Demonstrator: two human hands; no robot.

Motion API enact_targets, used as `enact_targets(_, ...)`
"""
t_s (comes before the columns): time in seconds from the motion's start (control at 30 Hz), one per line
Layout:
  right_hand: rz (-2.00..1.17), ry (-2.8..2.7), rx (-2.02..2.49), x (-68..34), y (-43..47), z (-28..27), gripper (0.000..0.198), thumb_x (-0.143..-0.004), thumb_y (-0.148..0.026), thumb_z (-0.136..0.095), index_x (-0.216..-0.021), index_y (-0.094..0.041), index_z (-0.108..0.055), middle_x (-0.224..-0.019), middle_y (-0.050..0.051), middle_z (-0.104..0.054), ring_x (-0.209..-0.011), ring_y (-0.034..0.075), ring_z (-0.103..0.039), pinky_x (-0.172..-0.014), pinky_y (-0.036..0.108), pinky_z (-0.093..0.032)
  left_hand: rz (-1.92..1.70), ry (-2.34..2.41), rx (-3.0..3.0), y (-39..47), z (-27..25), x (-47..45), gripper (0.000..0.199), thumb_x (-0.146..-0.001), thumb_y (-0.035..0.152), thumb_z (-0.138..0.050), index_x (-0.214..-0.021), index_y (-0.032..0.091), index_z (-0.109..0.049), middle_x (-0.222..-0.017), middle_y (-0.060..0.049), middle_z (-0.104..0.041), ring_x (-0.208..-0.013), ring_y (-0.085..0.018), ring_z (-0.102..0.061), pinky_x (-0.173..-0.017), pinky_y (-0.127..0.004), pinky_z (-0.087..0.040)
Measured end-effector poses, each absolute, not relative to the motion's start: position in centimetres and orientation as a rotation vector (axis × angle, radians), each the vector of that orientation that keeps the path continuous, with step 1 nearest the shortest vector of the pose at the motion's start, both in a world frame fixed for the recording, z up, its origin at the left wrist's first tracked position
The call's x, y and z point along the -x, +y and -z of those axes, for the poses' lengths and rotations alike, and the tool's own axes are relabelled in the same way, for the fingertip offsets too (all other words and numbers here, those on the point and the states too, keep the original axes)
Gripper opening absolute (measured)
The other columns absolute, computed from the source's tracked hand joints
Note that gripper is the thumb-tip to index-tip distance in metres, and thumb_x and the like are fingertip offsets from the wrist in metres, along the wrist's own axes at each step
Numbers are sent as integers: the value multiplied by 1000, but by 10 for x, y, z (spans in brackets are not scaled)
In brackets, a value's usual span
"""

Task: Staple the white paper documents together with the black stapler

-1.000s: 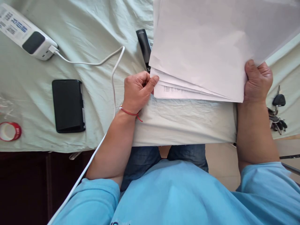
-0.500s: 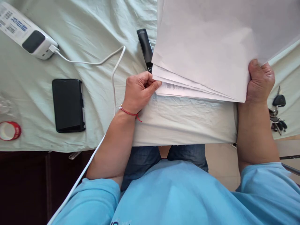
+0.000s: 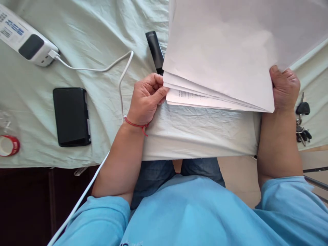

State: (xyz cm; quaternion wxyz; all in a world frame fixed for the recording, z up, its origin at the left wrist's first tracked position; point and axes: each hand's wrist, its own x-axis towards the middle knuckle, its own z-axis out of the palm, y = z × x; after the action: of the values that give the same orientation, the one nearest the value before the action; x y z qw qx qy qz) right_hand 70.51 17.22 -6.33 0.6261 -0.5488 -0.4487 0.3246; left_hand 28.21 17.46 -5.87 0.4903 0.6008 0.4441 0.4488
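Observation:
Between my hands is a stack of white paper sheets (image 3: 220, 48), fanned out at its lower left. Printed text shows on a lower sheet, while the top one looks blank. My left hand (image 3: 148, 95), with a red string bracelet (image 3: 138, 125) at the wrist, pinches the left edge of the stack between thumb and fingers. On the other side, my right hand (image 3: 285, 87) grips the right edge, thumb on top and the other fingers partly hidden. A black remote-like object (image 3: 155, 51) lies just beyond my left hand, partly covered by the paper.
A black phone (image 3: 71, 117) lies on the pale green cloth (image 3: 102, 102). Behind it a white power strip (image 3: 29, 39) feeds a white cable (image 3: 125, 70) running down past my left arm. Far left is a red-rimmed roll (image 3: 9, 146); keys (image 3: 303, 109) lie at the right.
The view has shifted slightly, so most things sit a little further left. My left hand still pinches the sheets; the stack's lower right corner has moved slightly right, against my right hand.

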Motion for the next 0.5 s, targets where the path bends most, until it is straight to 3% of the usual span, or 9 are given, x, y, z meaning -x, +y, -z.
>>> enact_targets(0.3,-834,-957,1326,-698,166,57,70,-44,-72,-111,-84,-24,-81,-103,8,-86,-120,40,-82,-119,64,-64,-1099,1119,-1451,178,72,-284,62,-92,87,-77,-88,26,-64,-71,-1,-54,-59,-14,-57,-50,-29,-45)
enact_targets(0.5,-805,-924,1314,-698,165,62,68,-47,-67,-113,-87,-22,-82,-105,8,-85,-128,41,-79,-115,66,-66,-1195,1139,-1479,175,71,-288,66,-98,90,-63,-84,25,-67,-66,-2,-53,-62,-19,-64,-52,-33,-49)
